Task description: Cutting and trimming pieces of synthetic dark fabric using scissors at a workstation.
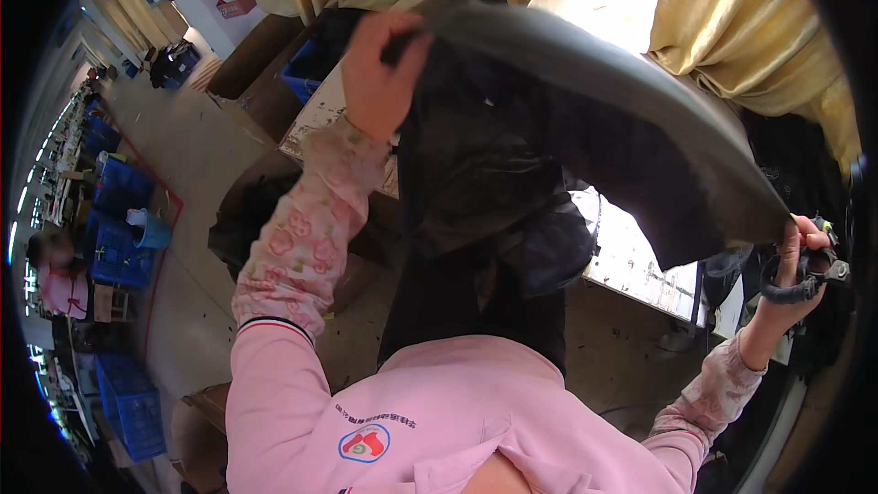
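A dark grey piece of fabric (pixel 631 82), perhaps a garment, is stretched in an arch between my two hands, with its lower folds hanging in front of my legs. My left hand (pixel 380 78) is closed at its upper left edge, thumb and fingers bent round the cloth. Far to the right, my right hand (pixel 788 265) pinches the other end. Against that hand's fingers sits a black looped tool with a metal pivot (pixel 809 282), which looks like scissors; its blades cannot be made out.
A white worktable (pixel 640 261) runs beneath the fabric. Gold curtains (pixel 732 27) hang behind it. Cardboard boxes (pixel 261 55) and a blue crate (pixel 306 69) stand at the back left. Along the far left are blue bins (pixel 123 247), an aisle and a seated person (pixel 62 279).
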The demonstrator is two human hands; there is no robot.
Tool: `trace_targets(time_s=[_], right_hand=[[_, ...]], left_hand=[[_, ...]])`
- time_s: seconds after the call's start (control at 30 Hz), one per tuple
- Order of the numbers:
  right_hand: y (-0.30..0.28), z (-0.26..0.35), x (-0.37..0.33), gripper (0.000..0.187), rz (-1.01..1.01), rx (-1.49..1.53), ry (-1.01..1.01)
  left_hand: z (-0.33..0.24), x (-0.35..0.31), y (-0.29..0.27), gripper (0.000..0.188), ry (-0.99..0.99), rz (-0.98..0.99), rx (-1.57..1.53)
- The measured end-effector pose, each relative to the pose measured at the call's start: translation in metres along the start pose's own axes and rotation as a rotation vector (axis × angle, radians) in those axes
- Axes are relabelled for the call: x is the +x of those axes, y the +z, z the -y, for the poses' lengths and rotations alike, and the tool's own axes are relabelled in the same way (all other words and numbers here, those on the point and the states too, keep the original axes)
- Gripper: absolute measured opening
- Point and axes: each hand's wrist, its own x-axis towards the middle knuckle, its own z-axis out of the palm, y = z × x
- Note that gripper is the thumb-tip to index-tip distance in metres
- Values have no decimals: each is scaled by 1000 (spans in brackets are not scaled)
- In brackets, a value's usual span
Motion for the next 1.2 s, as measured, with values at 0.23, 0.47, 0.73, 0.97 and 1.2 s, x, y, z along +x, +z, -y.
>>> trace_targets(time_s=[0.23,0.47,0.73,0.97,1.2], right_hand=[[-64,-27,-28,17,-93,-107,186],[-50,-33,-137,24,594,86,979],[17,-30,-163,21,703,181,1038],[103,-59,-178,31,677,4,545],[118,-89,-190,32,754,-240,443]], left_hand=[[-91,32,-45,27,575,183,88],[-64,-145,-89,35,81,1524,74],[-39,-178,-59,32,-264,1107,-40],[17,-184,-34,41,-51,927,213],[39,-188,-19,30,-21,1065,239]])
